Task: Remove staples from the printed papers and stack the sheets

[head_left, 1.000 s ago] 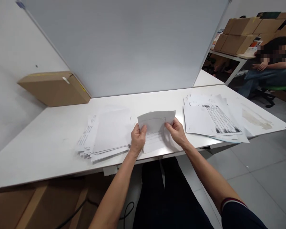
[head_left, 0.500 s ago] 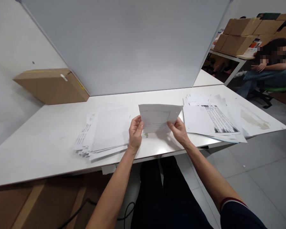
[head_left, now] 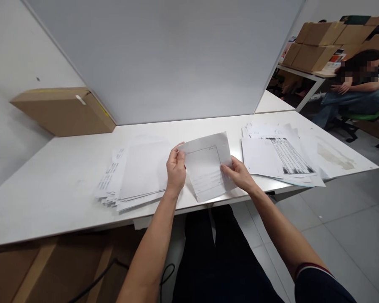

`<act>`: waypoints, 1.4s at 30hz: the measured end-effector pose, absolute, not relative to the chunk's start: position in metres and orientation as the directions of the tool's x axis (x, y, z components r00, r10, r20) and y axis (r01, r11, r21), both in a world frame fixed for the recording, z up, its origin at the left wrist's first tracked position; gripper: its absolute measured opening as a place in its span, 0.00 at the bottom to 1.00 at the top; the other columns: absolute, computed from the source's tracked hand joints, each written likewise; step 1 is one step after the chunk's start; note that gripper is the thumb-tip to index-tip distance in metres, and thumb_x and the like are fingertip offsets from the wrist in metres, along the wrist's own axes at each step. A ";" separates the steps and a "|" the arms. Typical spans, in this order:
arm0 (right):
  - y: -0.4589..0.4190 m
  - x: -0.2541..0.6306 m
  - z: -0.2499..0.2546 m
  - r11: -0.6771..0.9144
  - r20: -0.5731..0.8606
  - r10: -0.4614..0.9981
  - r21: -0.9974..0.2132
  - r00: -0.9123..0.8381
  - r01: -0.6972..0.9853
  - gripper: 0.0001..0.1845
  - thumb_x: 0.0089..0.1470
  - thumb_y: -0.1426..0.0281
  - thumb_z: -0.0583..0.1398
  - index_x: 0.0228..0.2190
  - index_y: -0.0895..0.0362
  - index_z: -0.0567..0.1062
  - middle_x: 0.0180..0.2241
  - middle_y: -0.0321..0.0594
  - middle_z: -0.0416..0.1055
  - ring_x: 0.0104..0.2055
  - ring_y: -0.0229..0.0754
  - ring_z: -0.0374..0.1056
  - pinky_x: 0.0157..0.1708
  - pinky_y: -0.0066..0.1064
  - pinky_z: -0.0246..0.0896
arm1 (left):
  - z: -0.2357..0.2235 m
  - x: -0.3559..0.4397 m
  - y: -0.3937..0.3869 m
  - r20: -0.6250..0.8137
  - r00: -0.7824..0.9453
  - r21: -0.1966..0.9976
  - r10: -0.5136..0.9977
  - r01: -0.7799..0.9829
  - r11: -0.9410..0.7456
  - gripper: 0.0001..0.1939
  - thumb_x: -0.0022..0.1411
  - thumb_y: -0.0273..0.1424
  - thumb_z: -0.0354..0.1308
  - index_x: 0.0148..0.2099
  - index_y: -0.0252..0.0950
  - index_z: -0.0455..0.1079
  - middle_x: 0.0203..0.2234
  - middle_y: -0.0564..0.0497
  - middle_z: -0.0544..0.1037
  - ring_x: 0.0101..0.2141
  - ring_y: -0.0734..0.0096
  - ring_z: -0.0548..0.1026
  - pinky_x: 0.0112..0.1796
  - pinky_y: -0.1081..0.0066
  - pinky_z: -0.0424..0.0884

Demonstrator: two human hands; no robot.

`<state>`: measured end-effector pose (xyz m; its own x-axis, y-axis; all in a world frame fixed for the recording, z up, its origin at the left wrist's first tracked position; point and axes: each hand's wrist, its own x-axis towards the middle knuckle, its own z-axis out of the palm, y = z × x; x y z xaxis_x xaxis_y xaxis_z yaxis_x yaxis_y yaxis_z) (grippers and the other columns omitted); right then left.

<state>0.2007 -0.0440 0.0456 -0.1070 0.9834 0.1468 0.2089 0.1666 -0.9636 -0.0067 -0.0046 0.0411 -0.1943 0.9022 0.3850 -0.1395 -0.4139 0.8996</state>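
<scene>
Printed sheet [head_left: 205, 166], perhaps several | being held over near part of table [head_left: 57, 198], between left pile [head_left: 147, 168] and right pile [head_left: 260, 155] | far-left corner being pinched by left hand [head_left: 176, 168]; right edge being pinched by right hand [head_left: 241, 174] | changed since last view: face being turned fuller toward viewer, print thereby being better exposed

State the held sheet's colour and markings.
Held sheet: white with thin dark lines; head view.

The faintly printed white paper [head_left: 205, 166] is held tilted.
</scene>
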 end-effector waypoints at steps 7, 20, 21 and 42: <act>-0.057 0.203 0.048 0.031 0.027 0.999 -0.953 -0.019 0.301 0.13 0.52 0.58 0.57 0.28 0.55 0.66 0.25 0.34 0.66 0.28 0.39 0.63 0.24 0.28 0.57 | 0.043 -0.001 -0.008 0.300 -0.186 0.935 0.936 -0.135 -0.327 0.14 0.59 0.39 0.56 0.45 0.38 0.70 0.16 0.59 0.60 0.18 0.80 0.58 0.21 0.77 0.59; -0.097 0.270 0.039 -0.368 -0.386 0.913 -0.919 -0.131 0.140 0.18 0.50 0.61 0.61 0.42 0.54 0.73 0.36 0.42 0.75 0.39 0.50 0.72 0.34 0.39 0.68 | 0.024 -0.004 0.011 0.322 -0.063 0.926 0.945 0.227 -0.300 0.13 0.59 0.27 0.50 0.45 0.38 0.70 0.35 0.48 0.77 0.34 0.69 0.75 0.40 0.64 0.71; -0.098 0.273 0.037 -0.384 -0.397 0.909 -0.916 -0.127 0.116 0.18 0.50 0.61 0.61 0.42 0.54 0.73 0.36 0.42 0.75 0.39 0.50 0.72 0.34 0.39 0.69 | 0.018 -0.004 0.013 0.393 -0.018 0.873 0.919 0.321 -0.367 0.15 0.59 0.25 0.49 0.46 0.38 0.71 0.38 0.47 0.77 0.40 0.66 0.74 0.45 0.62 0.69; -0.069 0.251 0.024 -0.400 -0.405 0.914 -0.911 -0.033 0.100 0.11 0.49 0.62 0.61 0.31 0.56 0.71 0.29 0.40 0.75 0.30 0.43 0.71 0.25 0.31 0.63 | -0.015 0.000 0.011 0.431 0.288 0.551 0.855 0.667 -0.502 0.30 0.54 0.14 0.43 0.54 0.43 0.69 0.57 0.47 0.64 0.52 0.57 0.64 0.52 0.57 0.61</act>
<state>0.2512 -0.0695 0.0242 -0.0335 0.9138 -0.4048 0.0999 -0.4000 -0.9111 0.0002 0.0113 -0.0151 0.2877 0.8551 0.4313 0.6668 -0.5021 0.5506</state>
